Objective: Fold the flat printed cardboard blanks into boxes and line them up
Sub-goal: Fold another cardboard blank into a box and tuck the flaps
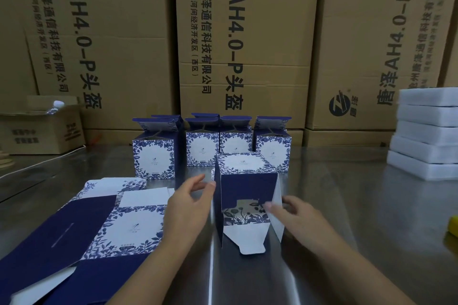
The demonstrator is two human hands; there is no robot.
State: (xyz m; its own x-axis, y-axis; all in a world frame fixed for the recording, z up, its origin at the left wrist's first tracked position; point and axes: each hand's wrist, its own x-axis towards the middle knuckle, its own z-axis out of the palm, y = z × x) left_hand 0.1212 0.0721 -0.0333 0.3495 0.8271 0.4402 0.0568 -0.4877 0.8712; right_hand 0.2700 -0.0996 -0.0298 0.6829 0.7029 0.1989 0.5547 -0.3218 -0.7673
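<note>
A wall of tall brown corrugated cartons (247,32), printed in black with Chinese characters and "AH4.0-P", closes off the back of a dimly lit workroom. It rises along the far edge of a brushed stainless-steel bench (347,193), whose surface gives back soft, dull reflections. At the bench's far left, a small open brown carton (42,131) holds a clear plastic bottle with a white cap (57,104); a thin white cord (49,160) trails across the steel in front of it. At the right edge, flat white packs (426,131) sit stacked several high, and a yellow object (453,224) is cut off by the frame.
</note>
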